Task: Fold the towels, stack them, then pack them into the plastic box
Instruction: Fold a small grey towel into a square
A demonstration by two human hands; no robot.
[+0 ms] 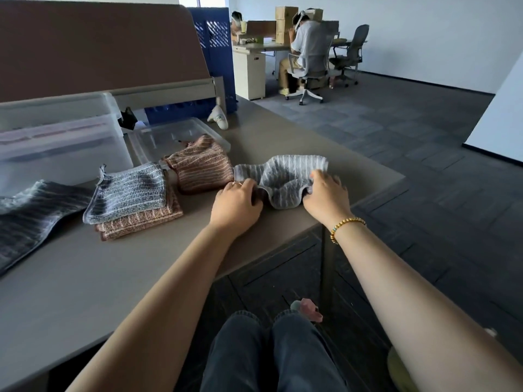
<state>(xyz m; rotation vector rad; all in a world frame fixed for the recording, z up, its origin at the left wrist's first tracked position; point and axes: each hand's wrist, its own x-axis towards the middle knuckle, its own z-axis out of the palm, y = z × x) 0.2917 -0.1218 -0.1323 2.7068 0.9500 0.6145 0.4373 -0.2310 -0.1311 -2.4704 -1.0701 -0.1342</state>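
A light grey striped towel point(285, 174) lies rumpled near the table's right corner. My left hand point(236, 203) pinches its near left edge and my right hand point(325, 199) grips its near right edge. To the left, a brown striped towel point(198, 168) lies loosely folded. Further left sits a small stack: a grey-white folded towel point(127, 190) on top of a brown folded towel point(138, 222). A dark grey striped towel point(31, 213) lies spread at the far left. The clear plastic box point(56, 142) stands at the back left, its lid point(172, 134) lying beside it.
The grey table point(113, 278) ends close to my right hand, with dark carpet beyond. A brown partition and a blue crate stand behind the box. A white object point(219, 117) lies at the table's back edge. A person sits at a far desk.
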